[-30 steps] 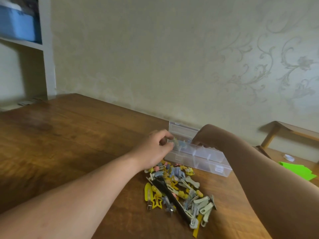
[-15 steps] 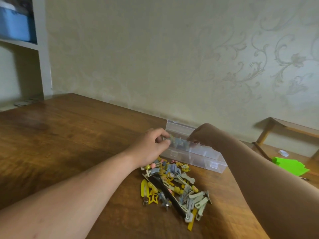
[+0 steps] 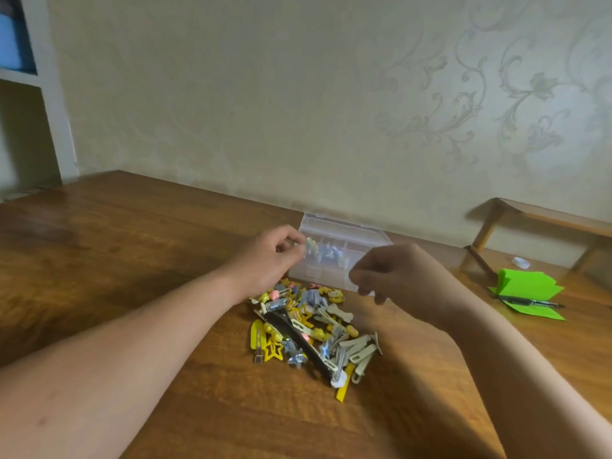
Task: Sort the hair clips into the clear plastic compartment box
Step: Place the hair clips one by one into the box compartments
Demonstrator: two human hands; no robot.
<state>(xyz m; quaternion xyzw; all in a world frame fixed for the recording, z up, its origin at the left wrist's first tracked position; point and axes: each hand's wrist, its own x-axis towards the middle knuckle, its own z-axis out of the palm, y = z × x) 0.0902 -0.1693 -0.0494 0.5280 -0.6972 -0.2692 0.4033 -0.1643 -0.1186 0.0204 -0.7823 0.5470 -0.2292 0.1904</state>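
Observation:
A heap of hair clips (image 3: 311, 329), yellow, grey-blue, cream and black, lies on the wooden table (image 3: 132, 260). Behind it stands the clear plastic compartment box (image 3: 344, 233) with its lid up, a few bluish clips visible in a left compartment. My left hand (image 3: 268, 260) hovers at the box's left end, fingertips pinched on a small pale clip (image 3: 310, 247) over the box. My right hand (image 3: 394, 273) hangs in front of the box's right part, fingers curled loosely downward; nothing shows in it. It hides the box's right front.
A green paper pad (image 3: 526, 289) with a dark pen (image 3: 530, 303) lies at the right, beside a small wooden stand (image 3: 530, 220). A wall runs close behind the box. A white shelf unit (image 3: 43, 94) stands at far left.
My right hand has pulled back out of the box toward me and now hangs in front of it. My left hand stays at the box's left end, holding the small clip.

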